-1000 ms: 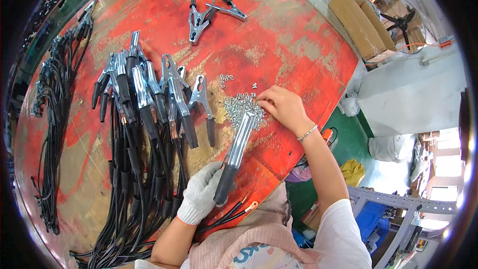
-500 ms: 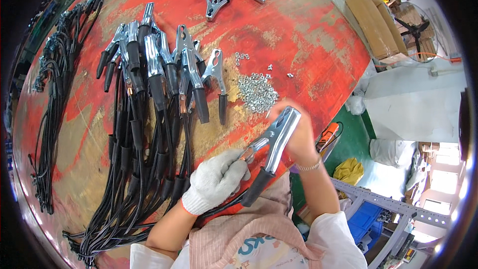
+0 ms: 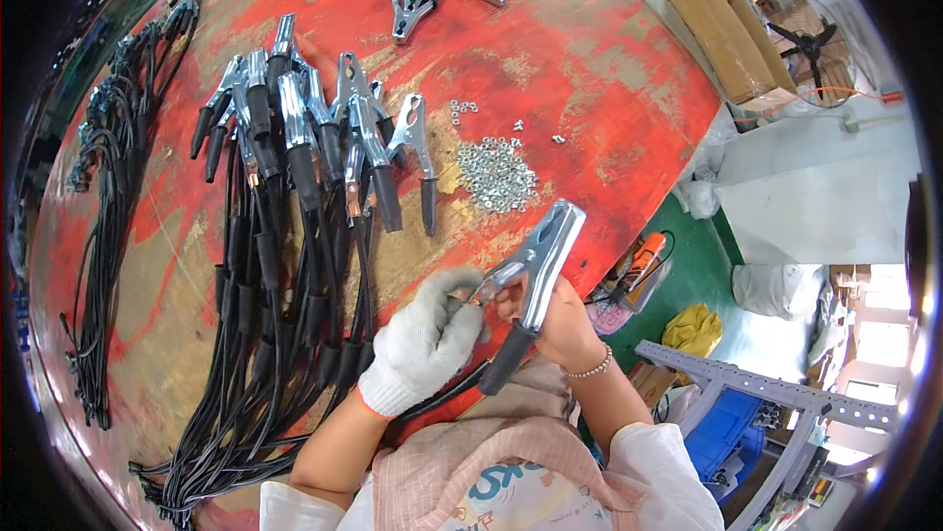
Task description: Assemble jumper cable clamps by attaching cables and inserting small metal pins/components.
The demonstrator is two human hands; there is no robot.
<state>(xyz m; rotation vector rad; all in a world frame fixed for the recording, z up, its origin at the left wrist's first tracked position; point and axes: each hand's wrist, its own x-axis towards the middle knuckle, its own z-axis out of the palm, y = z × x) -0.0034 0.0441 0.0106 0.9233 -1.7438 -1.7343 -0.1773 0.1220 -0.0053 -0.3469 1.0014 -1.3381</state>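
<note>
My left hand (image 3: pixel 415 349), in a white knit glove, is closed around the lower end of a silver clamp (image 3: pixel 548 271) with a black handle sleeve, where a copper-coloured lug and black cable join it. Behind the clamp's handle is my bare right hand (image 3: pixel 572 330), wearing a beaded bracelet. Its curled fingers meet the clamp beside the lug; the handle partly covers them, so anything small in them is hidden. The clamp's jaws point away from me, up and to the right. Just beyond them lies a pile of small metal nuts (image 3: pixel 498 177).
Left of my hands lie several cabled clamps (image 3: pixel 300 128) with black cables (image 3: pixel 241 374). Another cable bundle (image 3: pixel 118 167) runs along the far left. Loose clamps (image 3: pixel 413 5) rest at the back of the red, worn table (image 3: pixel 599 89). A cardboard box (image 3: pixel 727 35) stands beyond its right edge.
My right hand has come down from beside the nut pile and the clamp's jaws to the clamp's lug end. My left hand keeps its hold on the clamp.
</note>
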